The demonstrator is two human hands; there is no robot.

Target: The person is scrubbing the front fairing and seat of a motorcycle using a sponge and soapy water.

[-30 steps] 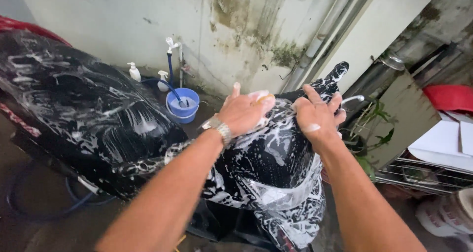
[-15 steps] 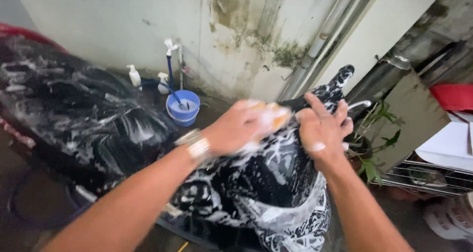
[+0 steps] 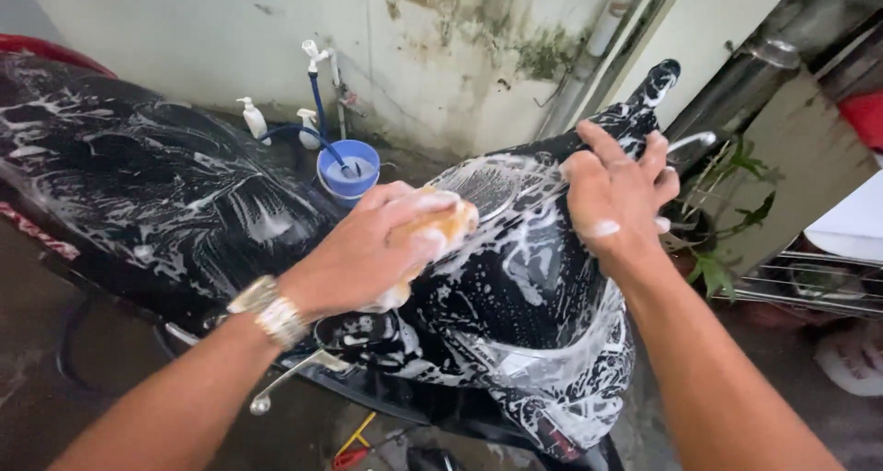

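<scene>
A person is looking down at a black motorbike [image 3: 515, 342] covered in white soap foam, seen from their own head height. Their left hand [image 3: 382, 246] is closing around a yellow-orange sponge [image 3: 451, 224] and pressing it onto the front cover of the motorbike, beside the rounded gauge glass [image 3: 483, 181]. A metal watch [image 3: 269, 311] is sitting on that wrist. Their right hand [image 3: 618, 200], holding nothing, is lying with fingers spread on the far handlebar side of the motorbike, steadying it. The soapy seat [image 3: 156, 195] is stretching away to the left of the motorbike's front. Beyond the motorbike, against a stained wall [image 3: 441, 57], a blue bucket [image 3: 348, 166] is standing under a tap with a hose, with two white pump bottles [image 3: 253, 120] just beside it. Judging from this view, scrubbing well here means keeping the sponge flat, working in overlapping strokes, and holding the handlebar firmly, since the wet foam is likely making everything slippery.
</scene>
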